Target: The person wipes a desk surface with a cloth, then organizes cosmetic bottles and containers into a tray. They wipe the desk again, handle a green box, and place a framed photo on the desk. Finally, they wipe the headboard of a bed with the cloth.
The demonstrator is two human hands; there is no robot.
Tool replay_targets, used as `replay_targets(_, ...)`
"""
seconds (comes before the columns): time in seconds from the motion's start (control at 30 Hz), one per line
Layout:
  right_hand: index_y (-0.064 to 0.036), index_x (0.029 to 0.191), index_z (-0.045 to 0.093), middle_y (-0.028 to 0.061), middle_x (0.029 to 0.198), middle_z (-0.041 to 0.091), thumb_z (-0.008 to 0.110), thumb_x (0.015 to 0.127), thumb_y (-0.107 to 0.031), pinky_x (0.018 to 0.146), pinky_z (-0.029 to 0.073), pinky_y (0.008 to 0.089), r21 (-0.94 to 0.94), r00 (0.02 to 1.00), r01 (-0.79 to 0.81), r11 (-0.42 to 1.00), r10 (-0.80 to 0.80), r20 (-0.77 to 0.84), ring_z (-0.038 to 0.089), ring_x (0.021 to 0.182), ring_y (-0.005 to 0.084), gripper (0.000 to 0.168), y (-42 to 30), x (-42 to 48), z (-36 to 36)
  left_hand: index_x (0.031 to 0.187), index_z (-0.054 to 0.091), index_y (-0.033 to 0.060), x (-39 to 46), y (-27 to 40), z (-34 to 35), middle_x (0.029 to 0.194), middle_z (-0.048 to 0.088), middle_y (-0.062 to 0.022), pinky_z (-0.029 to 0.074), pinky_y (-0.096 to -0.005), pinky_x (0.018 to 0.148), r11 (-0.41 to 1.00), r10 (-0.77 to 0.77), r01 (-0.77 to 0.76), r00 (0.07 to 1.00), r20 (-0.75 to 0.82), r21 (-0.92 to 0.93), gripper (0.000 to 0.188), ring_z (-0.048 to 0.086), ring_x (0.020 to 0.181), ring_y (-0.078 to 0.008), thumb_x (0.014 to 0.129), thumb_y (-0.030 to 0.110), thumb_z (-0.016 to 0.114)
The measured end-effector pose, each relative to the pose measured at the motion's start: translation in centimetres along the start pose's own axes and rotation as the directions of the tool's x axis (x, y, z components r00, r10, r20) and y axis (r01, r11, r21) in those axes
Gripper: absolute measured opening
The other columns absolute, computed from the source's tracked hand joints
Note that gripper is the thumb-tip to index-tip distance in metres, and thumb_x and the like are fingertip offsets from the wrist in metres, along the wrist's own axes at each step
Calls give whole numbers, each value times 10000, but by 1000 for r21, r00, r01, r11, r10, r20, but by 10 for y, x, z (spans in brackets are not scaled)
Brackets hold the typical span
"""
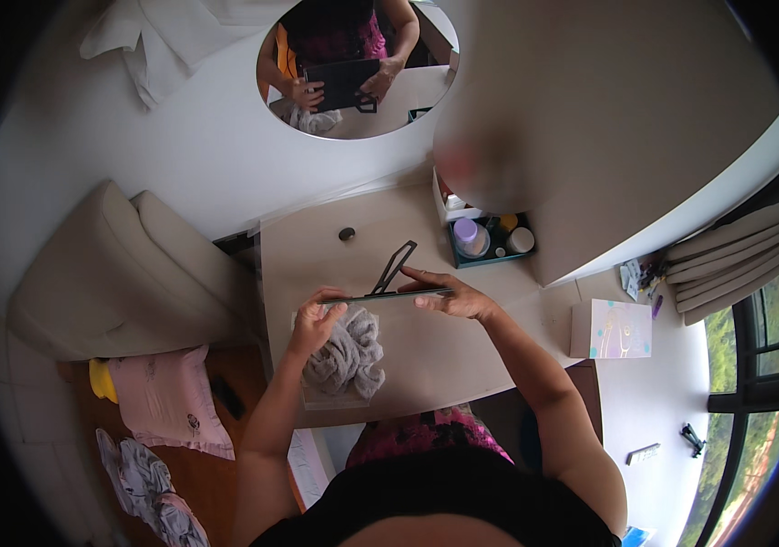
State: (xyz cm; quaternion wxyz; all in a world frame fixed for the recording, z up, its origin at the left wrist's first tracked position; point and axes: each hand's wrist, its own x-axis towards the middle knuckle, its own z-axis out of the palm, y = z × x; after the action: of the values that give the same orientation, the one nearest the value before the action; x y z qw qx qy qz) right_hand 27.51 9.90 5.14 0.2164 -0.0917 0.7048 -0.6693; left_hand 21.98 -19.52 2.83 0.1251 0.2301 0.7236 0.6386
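A thin, dark flat panel point(362, 299) is seen almost edge-on above the desk. Its black fold-out stand point(389, 268) sticks out from the far side. My left hand point(314, 320) grips the panel's left end, thumb on the near face. At the right end, my right hand point(456, 295) has its thumb on the near side and fingers behind, close to the stand. Below the left hand lies a crumpled grey cloth point(345, 355) on the desk point(430, 355). The oval wall mirror point(355, 75) reflects the panel's black back; its near face is hidden by the angle.
A small dark round object point(346, 234) sits on the desk's far part. At the back right stands a dark green tray point(495, 260) of jars, below a large rounded beige surface point(608, 137). A decorated box point(611, 329) is on the right, and a padded headboard point(137, 273) on the left.
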Motion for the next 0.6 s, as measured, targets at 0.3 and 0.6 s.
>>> replay_targets(0.3, -126, 1410, 357, 212, 1319, 469, 663, 778, -541, 1015, 347, 372, -102, 975, 10, 995, -33, -222, 460, 1204, 287, 815, 11, 88, -47, 869, 609, -51, 123, -46, -46, 1214, 525, -55, 436, -238, 840, 999, -30, 32, 997, 77, -22, 70, 524, 1025, -100, 868, 18, 595)
replay_targets(0.6, -49, 1334, 455, 151, 1231, 552, 748, 751, -423, 958, 372, 311, -37, 956, -25, 999, 13, -294, 505, 1116, 241, 753, 11, 155, -90, 1035, 575, -49, 189, -99, -67, 1262, 499, -61, 413, -273, 914, 980, -169, 171, 985, 29, -100, 181, 520, 1066, -120, 872, 23, 602)
